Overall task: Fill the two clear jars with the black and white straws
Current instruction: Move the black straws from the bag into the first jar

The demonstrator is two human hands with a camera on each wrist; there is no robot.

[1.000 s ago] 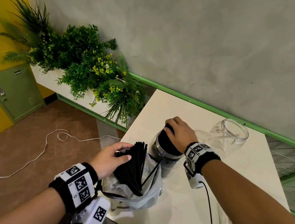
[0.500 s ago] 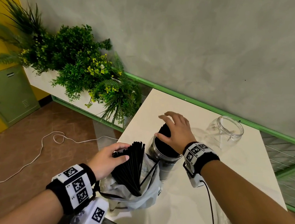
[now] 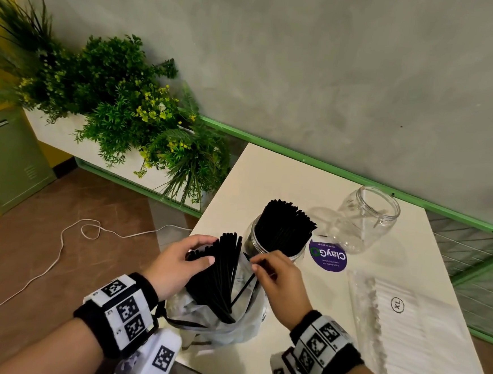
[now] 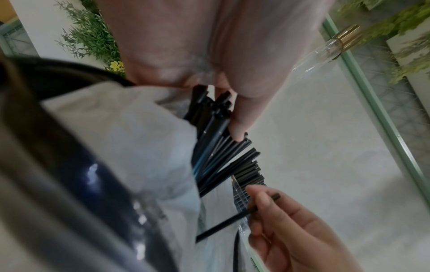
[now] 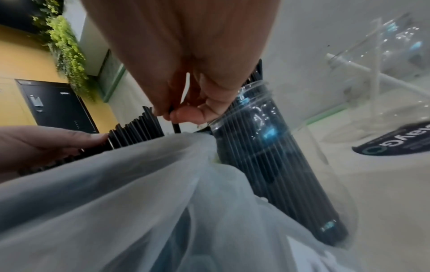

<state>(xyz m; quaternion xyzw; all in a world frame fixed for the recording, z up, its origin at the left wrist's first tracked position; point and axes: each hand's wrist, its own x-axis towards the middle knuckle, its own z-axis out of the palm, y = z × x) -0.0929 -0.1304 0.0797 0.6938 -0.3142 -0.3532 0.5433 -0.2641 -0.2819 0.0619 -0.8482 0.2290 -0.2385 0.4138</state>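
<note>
From the head camera, my left hand [image 3: 174,265] is gripping a fan of black straws [image 3: 218,273] in a plastic bag [image 3: 228,330] at the counter's [image 3: 329,355] near-left edge. My right hand [image 3: 279,281] is pinching a single black straw [image 3: 241,289]. The filled jar [image 3: 276,242] is standing just beyond; the empty jar [image 3: 363,219] and the white straws pack [image 3: 411,323] are sitting rightward with open surface between.

Left wrist: thumb [image 4: 244,114] is pressing the bundle.

Right wrist: fingertips [image 5: 186,114] are closing on the straw beside the jar rim [image 5: 246,90].
</note>
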